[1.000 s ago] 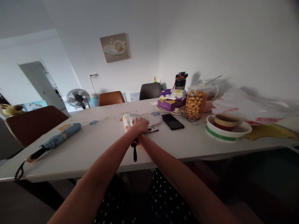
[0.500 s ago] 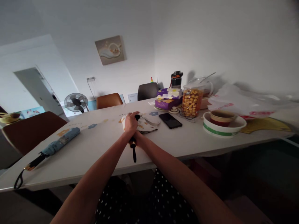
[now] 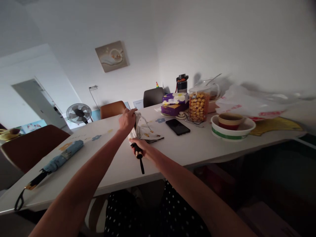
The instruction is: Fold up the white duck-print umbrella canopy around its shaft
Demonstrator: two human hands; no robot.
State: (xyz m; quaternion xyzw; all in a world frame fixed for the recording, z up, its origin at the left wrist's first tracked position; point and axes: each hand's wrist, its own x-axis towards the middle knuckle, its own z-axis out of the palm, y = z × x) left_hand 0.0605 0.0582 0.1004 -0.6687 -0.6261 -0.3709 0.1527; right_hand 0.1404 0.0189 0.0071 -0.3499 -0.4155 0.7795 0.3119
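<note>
A white patterned umbrella with a dark edge is in front of me over the table, partly furled, its loose cloth spread to the right. My right hand is wrapped round it just above the black handle, whose strap dangles toward me. Farther up, my left hand is closed at the umbrella's far end, with its fingertips partly hidden. A second umbrella, blue and rolled up, lies at the table's left with its looped strap over the edge.
Right of my hands a black phone lies on the white table. Beyond it stand purple boxes, a snack jar and a dark bottle. A white bowl holding a paper cup and a plastic bag are farther right.
My left hand has moved up and away along the umbrella, apart from my right hand. The right hand, hidden under the left before, now shows near the handle. The view has shifted slightly.
</note>
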